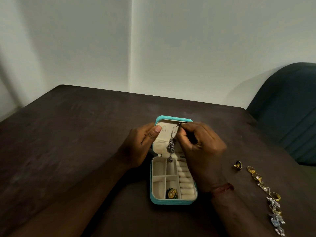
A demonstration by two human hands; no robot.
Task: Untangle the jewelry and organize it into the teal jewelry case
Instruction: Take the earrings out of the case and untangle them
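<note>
The teal jewelry case [172, 202] lies open in the middle of the dark table, its cream-lined lid raised. My left hand [145, 144] grips the lid's left edge, thumb on the lining. My right hand [200, 144] pinches the top end of a silver chain necklace [171, 145] near the lid's upper edge. The chain hangs down the lid, and its pendant reaches the case's back compartments. A gold and green earring [171, 193] lies in a front compartment beside the cream ring rolls [186, 183].
A row of loose jewelry [266, 190] runs down the table's right side: gold rings, silver pieces and a dark gold earring [238, 165]. A teal chair [289, 108] stands at the right. A white wall rises behind the table.
</note>
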